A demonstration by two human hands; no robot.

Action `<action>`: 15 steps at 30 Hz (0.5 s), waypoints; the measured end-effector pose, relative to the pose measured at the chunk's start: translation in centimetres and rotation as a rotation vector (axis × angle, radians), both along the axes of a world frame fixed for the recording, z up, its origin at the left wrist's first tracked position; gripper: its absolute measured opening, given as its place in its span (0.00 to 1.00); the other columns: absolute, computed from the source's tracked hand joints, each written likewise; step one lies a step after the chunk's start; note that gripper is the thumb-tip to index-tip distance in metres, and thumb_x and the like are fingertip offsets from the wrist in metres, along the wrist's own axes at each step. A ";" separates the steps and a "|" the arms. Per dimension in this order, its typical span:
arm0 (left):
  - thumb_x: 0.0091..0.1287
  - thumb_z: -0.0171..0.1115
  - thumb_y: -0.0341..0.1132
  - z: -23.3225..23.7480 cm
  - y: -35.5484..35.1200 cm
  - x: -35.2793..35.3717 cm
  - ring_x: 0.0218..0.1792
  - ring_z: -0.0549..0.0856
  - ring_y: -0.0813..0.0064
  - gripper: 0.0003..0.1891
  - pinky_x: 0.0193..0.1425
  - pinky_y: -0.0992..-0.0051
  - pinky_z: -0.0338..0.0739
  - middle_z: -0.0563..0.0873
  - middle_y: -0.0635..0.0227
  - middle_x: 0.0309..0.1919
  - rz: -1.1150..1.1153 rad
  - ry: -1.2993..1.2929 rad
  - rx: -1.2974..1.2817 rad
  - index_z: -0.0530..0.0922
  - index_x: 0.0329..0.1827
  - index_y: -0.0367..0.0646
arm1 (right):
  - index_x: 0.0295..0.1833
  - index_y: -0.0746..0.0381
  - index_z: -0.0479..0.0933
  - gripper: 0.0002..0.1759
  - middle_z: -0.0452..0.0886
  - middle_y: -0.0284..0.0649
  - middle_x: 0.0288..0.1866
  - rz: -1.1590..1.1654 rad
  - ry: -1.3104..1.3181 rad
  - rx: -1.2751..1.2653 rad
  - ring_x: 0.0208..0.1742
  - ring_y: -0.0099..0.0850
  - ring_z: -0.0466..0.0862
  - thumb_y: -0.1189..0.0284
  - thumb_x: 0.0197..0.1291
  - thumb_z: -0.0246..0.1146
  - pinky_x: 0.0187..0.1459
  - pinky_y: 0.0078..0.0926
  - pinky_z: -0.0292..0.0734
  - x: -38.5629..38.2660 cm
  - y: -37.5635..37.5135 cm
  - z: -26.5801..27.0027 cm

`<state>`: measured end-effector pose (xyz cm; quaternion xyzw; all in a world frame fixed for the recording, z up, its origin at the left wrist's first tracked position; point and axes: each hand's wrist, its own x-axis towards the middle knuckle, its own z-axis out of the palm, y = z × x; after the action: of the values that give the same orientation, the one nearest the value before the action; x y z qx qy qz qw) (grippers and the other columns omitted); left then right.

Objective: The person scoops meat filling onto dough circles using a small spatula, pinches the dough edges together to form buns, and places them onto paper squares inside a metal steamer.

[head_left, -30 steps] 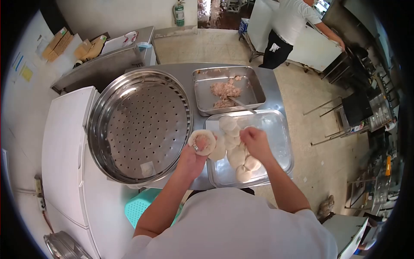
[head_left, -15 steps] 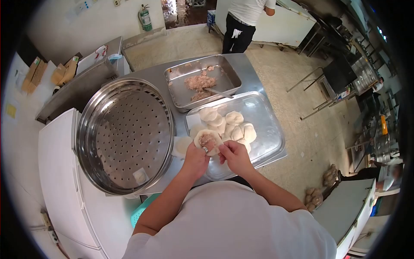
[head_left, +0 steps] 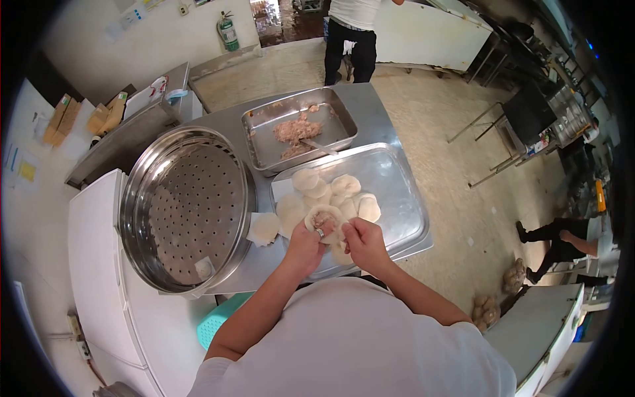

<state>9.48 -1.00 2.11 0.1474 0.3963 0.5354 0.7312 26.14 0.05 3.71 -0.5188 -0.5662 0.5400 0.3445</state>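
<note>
Cupped in my left hand (head_left: 306, 247) is a round dough wrapper (head_left: 338, 221) with meat filling (head_left: 323, 220) in its middle. My right hand (head_left: 366, 245) pinches the wrapper's right edge between thumb and fingers. Beneath and beyond both hands, several flat dough rounds (head_left: 344, 185) lie overlapping on a metal tray (head_left: 400, 192). Another dough round (head_left: 266, 227) rests on white paper left of my hands. Behind the tray, a deep metal pan (head_left: 338, 129) holds ground meat (head_left: 290, 130), with a utensil handle (head_left: 321, 147) leaning over its edge.
A large perforated steamer (head_left: 192, 192) stands at left, with a small dough piece (head_left: 204, 267) on paper inside. White freezer lids (head_left: 99, 264) lie farther left. One person (head_left: 350, 40) stands beyond the table; another (head_left: 575, 241) is at far right. A teal basket (head_left: 215, 324) sits below the table.
My view has shifted, moving the table slightly left in the frame. Both hands still hold the filled wrapper, with its edge drawn up more. The person at right has come further into view.
</note>
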 end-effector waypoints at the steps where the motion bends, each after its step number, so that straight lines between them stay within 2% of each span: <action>1: 0.77 0.60 0.24 0.2 0.1 0.3 0.54 0.86 0.69 0.15 0.61 0.67 0.83 0.83 0.64 0.56 -0.011 -0.006 0.001 0.75 0.64 0.38 | 0.36 0.68 0.78 0.15 0.79 0.35 0.26 0.010 -0.033 0.080 0.25 0.20 0.79 0.70 0.78 0.59 0.28 0.23 0.76 0.6 0.2 -0.4; 3: 0.77 0.59 0.24 0.5 0.2 0.7 0.55 0.86 0.68 0.15 0.63 0.66 0.84 0.83 0.62 0.57 -0.033 -0.017 0.000 0.74 0.65 0.37 | 0.36 0.68 0.78 0.16 0.79 0.35 0.26 0.028 -0.098 0.238 0.25 0.20 0.80 0.70 0.78 0.59 0.27 0.23 0.76 1.8 0.5 -1.4; 6: 0.78 0.57 0.24 0.7 0.5 1.5 0.58 0.86 0.65 0.16 0.63 0.63 0.87 0.82 0.59 0.59 -0.039 0.008 0.010 0.73 0.66 0.36 | 0.42 0.69 0.80 0.13 0.80 0.36 0.28 0.065 -0.147 0.261 0.26 0.21 0.80 0.69 0.78 0.59 0.29 0.24 0.77 3.1 0.8 -1.4; 9: 0.79 0.55 0.25 1.9 0.4 1.9 0.59 0.86 0.62 0.15 0.60 0.60 0.89 0.81 0.57 0.60 -0.089 0.090 0.004 0.72 0.67 0.34 | 0.52 0.70 0.80 0.13 0.82 0.37 0.35 0.043 -0.030 0.220 0.30 0.22 0.81 0.70 0.78 0.59 0.32 0.23 0.79 3.4 1.1 -0.3; 12: 0.80 0.54 0.25 1.3 0.4 2.2 0.58 0.86 0.62 0.16 0.56 0.60 0.91 0.81 0.58 0.61 -0.123 0.072 0.019 0.72 0.68 0.35 | 0.60 0.70 0.79 0.15 0.82 0.37 0.41 0.096 0.071 0.058 0.36 0.22 0.82 0.70 0.79 0.59 0.36 0.22 0.80 4.2 1.5 -0.4; 15: 0.80 0.55 0.26 1.1 0.4 2.2 0.58 0.86 0.63 0.16 0.56 0.62 0.91 0.81 0.60 0.60 -0.181 0.072 0.061 0.73 0.68 0.37 | 0.59 0.69 0.79 0.14 0.81 0.37 0.44 0.148 0.160 0.034 0.39 0.21 0.81 0.70 0.79 0.60 0.38 0.21 0.81 4.5 1.7 0.3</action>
<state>11.65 -0.63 3.17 0.2239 0.3907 0.4733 0.7571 30.68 1.72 3.97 -0.4250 -0.5827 0.5938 0.3568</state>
